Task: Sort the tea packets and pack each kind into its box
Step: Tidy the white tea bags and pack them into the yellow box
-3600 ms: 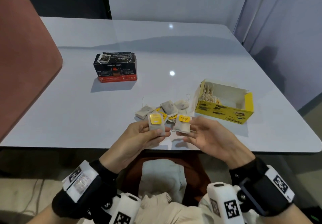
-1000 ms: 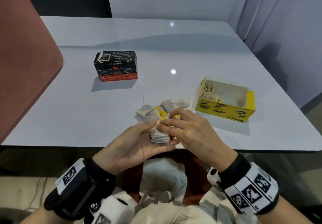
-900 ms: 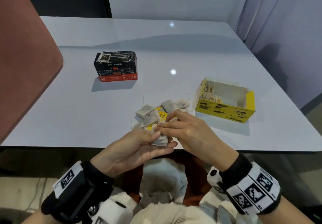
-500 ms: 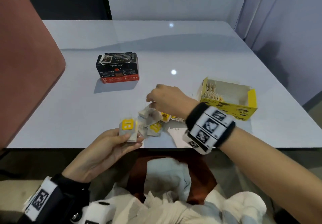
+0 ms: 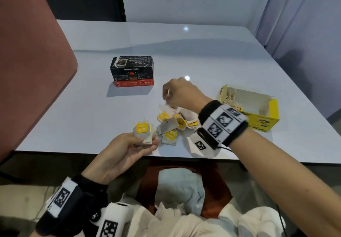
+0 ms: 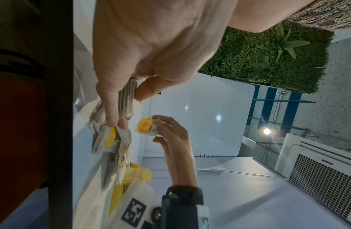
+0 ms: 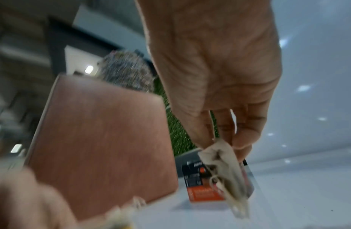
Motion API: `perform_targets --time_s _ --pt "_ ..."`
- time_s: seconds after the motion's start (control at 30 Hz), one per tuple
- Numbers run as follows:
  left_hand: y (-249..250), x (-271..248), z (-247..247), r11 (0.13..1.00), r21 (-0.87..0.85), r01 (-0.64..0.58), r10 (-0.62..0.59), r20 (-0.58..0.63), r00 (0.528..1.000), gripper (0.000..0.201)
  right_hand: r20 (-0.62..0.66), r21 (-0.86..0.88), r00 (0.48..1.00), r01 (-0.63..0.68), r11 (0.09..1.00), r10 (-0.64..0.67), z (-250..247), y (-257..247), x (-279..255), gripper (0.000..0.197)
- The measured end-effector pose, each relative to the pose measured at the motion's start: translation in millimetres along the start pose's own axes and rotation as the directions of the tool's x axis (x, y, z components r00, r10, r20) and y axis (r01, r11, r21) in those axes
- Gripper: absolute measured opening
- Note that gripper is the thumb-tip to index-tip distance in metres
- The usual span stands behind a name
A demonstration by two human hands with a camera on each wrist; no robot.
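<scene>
While the stack of yellow-tagged packets sits pinched in the left hand at the surface's 6 o'clock edge, the right hand has left it and lifted one packet from the loose pile, fingertips closed on its corner. Sorting continues; the yellow box waits at 3 o'clock, the black box at 11.

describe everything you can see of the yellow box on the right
The yellow box is an open cardboard carton, yellow outside with black markings, pale inside. It sits upright on the white table, right of the loose tea packets. A few pale tea packets stand packed at its left end; the rest looks empty. No hand touches it; the right wrist partly hides its near left corner.
</scene>
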State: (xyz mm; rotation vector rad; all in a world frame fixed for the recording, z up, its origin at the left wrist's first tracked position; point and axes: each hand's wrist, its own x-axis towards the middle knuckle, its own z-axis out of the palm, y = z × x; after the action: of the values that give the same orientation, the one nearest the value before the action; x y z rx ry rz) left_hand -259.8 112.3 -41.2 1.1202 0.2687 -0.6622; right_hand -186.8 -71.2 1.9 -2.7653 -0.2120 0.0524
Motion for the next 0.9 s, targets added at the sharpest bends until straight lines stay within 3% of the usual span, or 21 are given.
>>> perform_targets --time_s 0.07,0.1,0.17,0.23,0.27,0.3,0.47,0.6,0.67,0.8,0.83,0.9 --pt "-2 2 4 1.0 -0.02 -0.001 0.001 0.01 1.0 0.027 -0.032 0.36 0.996 -0.065 0.931 0.082 -10 13 -15 0.019" --pt "-3 2 8 1.0 -0.021 -0.003 0.003 0.012 1.0 0.027 0.0 0.535 0.993 -0.098 0.839 0.116 -13 17 -27 0.023" --pt "-5 4 16 1.0 -0.004 -0.009 0.009 0.027 1.0 0.028 0.123 0.802 0.985 -0.173 0.572 0.125 -13 20 -50 0.03" --pt "-7 6 25 1.0 0.006 -0.028 0.028 0.055 0.998 0.029 0.217 0.929 0.972 -0.233 0.287 0.086 -5 18 -69 0.033" --pt "-7 6 29 0.999 0.007 -0.043 0.042 0.068 0.997 0.029 0.234 0.946 0.969 -0.246 0.211 0.079 -1 16 -76 0.032" --pt "-7 7 34 0.998 0.002 -0.06 0.06 0.078 0.995 0.029 0.24 0.945 0.967 -0.253 0.206 0.089 4 14 -81 0.03" --pt "-7 9 47 0.995 0.002 -0.105 0.103 0.128 0.986 0.03 0.16 0.851 0.975 -0.214 0.479 0.151 16 10 -90 0.013" --pt "-9 10 47 0.99 0.062 -0.129 0.12 0.132 0.984 0.03 0.076 0.79 0.979 -0.175 0.587 0.189 16 9 -88 0.013" --pt "-11 10 48 0.989 0.066 -0.133 0.123 0.143 0.982 0.03 0.049 0.804 0.982 -0.146 0.576 0.181 15 10 -87 0.018" --pt "-16 12 47 0.987 0.099 -0.126 0.113 0.127 0.985 0.034 0.01 0.922 0.979 -0.088 0.378 0.203 10 9 -85 0.023" --pt "-16 11 48 0.989 0.087 -0.123 0.111 0.135 0.985 0.038 0.007 0.924 0.976 -0.089 0.372 0.215 12 9 -85 0.024" --pt "-16 11 48 0.99 0.073 -0.119 0.105 0.171 0.98 0.046 -0.031 0.865 0.97 -0.096 0.493 0.242 21 9 -84 0.025"
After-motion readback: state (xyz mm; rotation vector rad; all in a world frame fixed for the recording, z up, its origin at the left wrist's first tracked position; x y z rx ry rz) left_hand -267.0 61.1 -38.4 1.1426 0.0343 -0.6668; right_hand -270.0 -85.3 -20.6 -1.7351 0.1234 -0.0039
